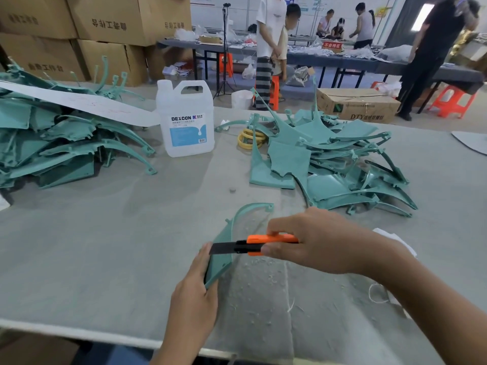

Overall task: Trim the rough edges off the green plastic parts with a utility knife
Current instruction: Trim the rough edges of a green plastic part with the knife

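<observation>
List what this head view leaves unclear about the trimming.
All in the head view:
- Whether the utility knife actually bites into the green part: too fine to tell.
- Most fingers of the right hand: hidden behind its own back.
- Small print on the jug: too small.
- The left pile: cut off by the left edge.
</observation>
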Motion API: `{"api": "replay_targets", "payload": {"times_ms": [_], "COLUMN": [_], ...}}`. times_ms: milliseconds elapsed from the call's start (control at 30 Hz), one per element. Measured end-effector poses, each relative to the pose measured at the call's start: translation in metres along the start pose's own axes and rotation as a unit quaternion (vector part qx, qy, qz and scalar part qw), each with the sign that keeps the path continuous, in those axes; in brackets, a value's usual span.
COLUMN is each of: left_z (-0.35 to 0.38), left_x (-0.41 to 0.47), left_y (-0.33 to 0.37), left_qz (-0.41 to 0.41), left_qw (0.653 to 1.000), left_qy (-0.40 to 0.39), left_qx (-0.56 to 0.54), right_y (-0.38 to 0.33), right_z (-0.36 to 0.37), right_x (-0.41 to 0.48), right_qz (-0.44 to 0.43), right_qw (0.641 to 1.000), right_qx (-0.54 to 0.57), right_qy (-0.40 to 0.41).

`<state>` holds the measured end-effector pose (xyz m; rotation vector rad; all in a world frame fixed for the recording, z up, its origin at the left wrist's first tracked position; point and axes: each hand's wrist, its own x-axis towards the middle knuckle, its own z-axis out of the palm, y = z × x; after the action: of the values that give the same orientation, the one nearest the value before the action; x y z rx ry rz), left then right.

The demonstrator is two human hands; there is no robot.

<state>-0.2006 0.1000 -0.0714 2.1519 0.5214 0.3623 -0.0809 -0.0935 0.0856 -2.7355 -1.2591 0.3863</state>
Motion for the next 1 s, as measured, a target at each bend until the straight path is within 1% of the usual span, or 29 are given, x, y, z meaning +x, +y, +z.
{"api": "replay_targets", "payload": {"times_ms": [100,233,400,533,633,733,800,1000], "left_z": [0.0,0.001,0.002,0.003,0.001,0.0,0.0,0.001], "left_x": [-0.001,-0.002,0.0,0.0,0.002,0.002,0.001,0.002], "left_y": [0.002,0.001,-0.003,-0.005,-0.007,-0.007,-0.007,-0.008], "left_qz": [0.001,0.004,0.011,0.027,0.027,0.025,0.024,0.036], "left_qw": [1.0,1.0,1.0,1.0,1.0,1.0,1.0,0.999], "left_qy": [0.007,-0.001,-0.003,-0.005,-0.002,-0.006,-0.008,-0.008], "left_qx": [0.005,0.008,0.005,0.011,0.005,0.007,0.003,-0.002], "right_y": [0.003,0.025,0.074,0.102,0.109,0.11,0.109,0.095], "right_z": [-0.003,-0.006,0.014,0.042,0.046,0.048,0.056,0.091], "right_x": [0.006,0.037,0.086,0.108,0.116,0.113,0.105,0.059], "right_qz": [0.006,0.042,0.136,0.249,0.287,0.293,0.291,0.303], "right_qw": [0.999,0.996,0.989,0.965,0.953,0.952,0.953,0.941], "right_qx": [-0.041,-0.08,-0.048,-0.078,-0.093,-0.078,-0.056,0.06], "right_qy": [-0.019,0.002,0.024,0.035,0.044,0.043,0.057,0.139]}}
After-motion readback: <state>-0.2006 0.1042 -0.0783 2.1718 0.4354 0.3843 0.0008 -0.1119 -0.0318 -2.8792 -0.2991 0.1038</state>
